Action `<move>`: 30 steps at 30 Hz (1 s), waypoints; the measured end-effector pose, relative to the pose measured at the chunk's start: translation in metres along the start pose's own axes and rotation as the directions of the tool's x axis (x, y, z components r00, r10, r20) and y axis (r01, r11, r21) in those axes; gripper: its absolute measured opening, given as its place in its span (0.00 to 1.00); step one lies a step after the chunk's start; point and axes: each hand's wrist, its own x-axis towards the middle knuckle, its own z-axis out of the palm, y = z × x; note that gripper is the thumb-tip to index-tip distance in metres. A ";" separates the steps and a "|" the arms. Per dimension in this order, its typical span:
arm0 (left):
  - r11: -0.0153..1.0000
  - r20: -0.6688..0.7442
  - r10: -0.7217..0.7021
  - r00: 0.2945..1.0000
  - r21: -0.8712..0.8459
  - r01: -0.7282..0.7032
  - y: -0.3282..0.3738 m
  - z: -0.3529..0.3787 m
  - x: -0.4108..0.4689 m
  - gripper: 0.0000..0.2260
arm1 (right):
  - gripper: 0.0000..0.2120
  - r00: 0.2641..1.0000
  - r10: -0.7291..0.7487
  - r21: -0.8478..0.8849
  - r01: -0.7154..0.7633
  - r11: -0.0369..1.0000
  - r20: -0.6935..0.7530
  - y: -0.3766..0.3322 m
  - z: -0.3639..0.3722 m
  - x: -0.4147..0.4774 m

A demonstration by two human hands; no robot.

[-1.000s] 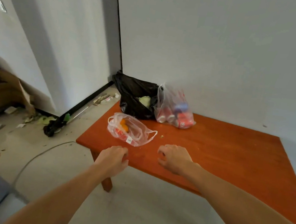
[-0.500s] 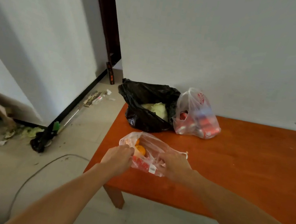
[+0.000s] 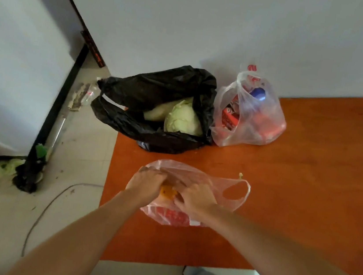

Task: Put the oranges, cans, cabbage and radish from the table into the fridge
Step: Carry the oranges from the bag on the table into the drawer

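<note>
Near bag: a thin clear plastic carrier bag (image 3: 193, 199) lay near the front left part of the orange-brown wooden table (image 3: 306, 200), its loop handle (image 3: 235, 190) spread out to the right.
Orange: one round orange fruit (image 3: 167, 192) showed inside that bag, directly between the two hands and touching both; a red patch sat lower in the bag, too blurred to name.
Left hand: the left hand (image 3: 147, 185) was curled with its fingers closed on the bag's plastic at the orange's left side.
Right hand: the right hand (image 3: 195, 197) was likewise clenched on the plastic at the orange's right side.
Black bag: a crumpled black plastic bag (image 3: 157, 106) stood open at the table's back left corner, partly overhanging the edge.
Cabbage: a pale green round cabbage (image 3: 184, 120) sat in the black bag's mouth, well beyond the hands.
Radish: a long whitish radish (image 3: 163, 110) lay beside the cabbage, touching it, its long axis running from lower left to upper right.
Cans: red drink cans (image 3: 230, 119) and a blue-topped one filled a second clear plastic bag (image 3: 252, 116) just right of the black bag.
Writing: red print on that bag and white lettering on a can were unreadable.
</note>
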 end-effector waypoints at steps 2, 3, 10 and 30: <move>0.999 0.035 -0.030 0.999 0.037 0.029 -0.013 -0.001 0.005 0.09 | 0.21 0.997 -0.046 -0.040 0.049 0.998 0.066 -0.005 0.007 0.010; 0.998 0.049 -0.039 0.998 0.044 0.037 -0.017 0.000 0.007 0.10 | 0.23 0.994 -0.062 -0.055 0.067 0.996 0.087 -0.008 0.010 0.013; 0.993 0.157 0.055 0.986 0.094 -0.071 -0.048 0.017 0.023 0.24 | 0.35 0.989 -0.006 -0.065 0.015 0.998 0.149 -0.016 0.026 0.031; 0.926 0.179 0.377 0.909 -0.099 -0.365 -0.060 0.042 0.027 0.35 | 0.34 0.764 0.560 0.232 -0.510 0.828 -0.321 -0.053 0.040 -0.043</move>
